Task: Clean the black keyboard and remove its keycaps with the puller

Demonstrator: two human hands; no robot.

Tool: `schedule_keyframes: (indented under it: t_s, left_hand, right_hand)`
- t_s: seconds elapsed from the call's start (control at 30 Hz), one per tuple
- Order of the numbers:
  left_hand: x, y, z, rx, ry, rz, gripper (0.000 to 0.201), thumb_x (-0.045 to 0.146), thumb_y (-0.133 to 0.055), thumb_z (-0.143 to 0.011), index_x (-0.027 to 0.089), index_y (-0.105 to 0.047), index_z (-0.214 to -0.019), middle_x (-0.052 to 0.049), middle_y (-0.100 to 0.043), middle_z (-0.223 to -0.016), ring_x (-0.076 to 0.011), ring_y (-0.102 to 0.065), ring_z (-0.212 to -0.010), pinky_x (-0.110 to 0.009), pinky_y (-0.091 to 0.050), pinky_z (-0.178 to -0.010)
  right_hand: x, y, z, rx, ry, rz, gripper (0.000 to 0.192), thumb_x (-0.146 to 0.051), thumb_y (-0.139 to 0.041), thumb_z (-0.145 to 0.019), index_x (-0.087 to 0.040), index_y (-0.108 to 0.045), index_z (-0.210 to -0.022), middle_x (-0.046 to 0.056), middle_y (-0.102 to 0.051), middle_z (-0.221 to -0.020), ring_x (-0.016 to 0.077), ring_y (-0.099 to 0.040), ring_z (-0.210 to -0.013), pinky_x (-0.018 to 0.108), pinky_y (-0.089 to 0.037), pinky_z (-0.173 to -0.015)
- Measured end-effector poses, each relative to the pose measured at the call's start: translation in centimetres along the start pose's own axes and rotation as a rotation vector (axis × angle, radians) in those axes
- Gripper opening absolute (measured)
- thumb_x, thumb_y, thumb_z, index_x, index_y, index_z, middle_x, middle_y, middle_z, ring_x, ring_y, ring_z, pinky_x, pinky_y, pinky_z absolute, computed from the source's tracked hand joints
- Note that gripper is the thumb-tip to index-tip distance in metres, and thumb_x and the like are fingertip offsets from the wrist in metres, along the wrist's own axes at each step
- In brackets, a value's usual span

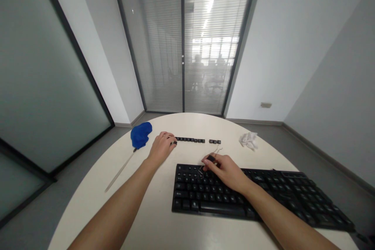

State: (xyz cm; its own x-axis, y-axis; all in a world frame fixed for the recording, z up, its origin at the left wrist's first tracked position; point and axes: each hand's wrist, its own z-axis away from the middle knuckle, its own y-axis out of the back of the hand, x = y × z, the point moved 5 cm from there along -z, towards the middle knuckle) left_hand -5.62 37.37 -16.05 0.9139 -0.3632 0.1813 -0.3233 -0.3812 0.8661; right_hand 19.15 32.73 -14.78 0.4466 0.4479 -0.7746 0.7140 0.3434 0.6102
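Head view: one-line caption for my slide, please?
Left hand touches a row of removed keycaps; right hand holds a wire keycap puller over the black keyboard.

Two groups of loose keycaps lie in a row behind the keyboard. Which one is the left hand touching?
The longer group: the left hand meets its left end. The short group lies apart, untouched.

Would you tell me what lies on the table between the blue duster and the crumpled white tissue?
In the head view, between the blue duster and the tissue lie the left hand and a row of loose black keycaps, with a few more set apart.
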Motion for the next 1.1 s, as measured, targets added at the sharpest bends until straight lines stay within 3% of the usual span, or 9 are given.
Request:
schedule_keyframes:
  t_s: [0.77,0.97,1.03,1.1]
  left_hand:
    - [-0.7,-0.3,0.2,0.013,0.073,-0.053,0.017,0.020,-0.064,-0.087,0.022,-0.069,-0.102,-0.006,-0.065,-0.111,-0.0257,-0.051,-0.110,-0.038,-0.043,-0.097]
    - [1.3,0.8,-0.3,0.008,0.073,0.012,0.017,0.023,-0.066,-0.086,0.020,-0.067,-0.103,-0.007,-0.066,-0.108,-0.0258,-0.053,-0.106,-0.037,-0.044,-0.093]
    - [2.7,1.3,-0.4,-0.038,0.048,0.087,0.015,0.026,-0.065,-0.087,0.021,-0.068,-0.101,-0.006,-0.067,-0.106,-0.0249,-0.055,-0.104,-0.037,-0.045,-0.091]
    - [4.7,1.4,-0.4,-0.153,-0.065,0.215,0.017,0.029,-0.065,-0.088,0.020,-0.067,-0.102,-0.005,-0.068,-0.105,-0.0228,-0.057,-0.101,-0.035,-0.045,-0.091]
  right_hand:
    - [-0.2,0.1,0.0,0.009,0.017,-0.006,0.035,-0.049,-0.047,-0.097,-0.020,-0.068,-0.093,0.004,-0.075,-0.084,0.0206,-0.069,-0.078,0.030,-0.049,-0.075]
    - [-0.7,0.7,0.4,0.077,0.056,-0.002,0.037,-0.046,-0.043,-0.099,-0.020,-0.065,-0.087,0.003,-0.073,-0.079,0.0188,-0.068,-0.077,0.028,-0.049,-0.075]
    - [-0.9,0.9,0.6,0.061,0.056,0.050,0.037,-0.046,-0.043,-0.099,-0.020,-0.065,-0.085,0.003,-0.072,-0.078,0.0188,-0.067,-0.076,0.028,-0.048,-0.075]
    - [-1.1,1.2,0.9,0.041,0.058,0.117,0.037,-0.046,-0.043,-0.099,-0.020,-0.065,-0.085,0.003,-0.072,-0.078,0.0190,-0.066,-0.075,0.029,-0.047,-0.074]
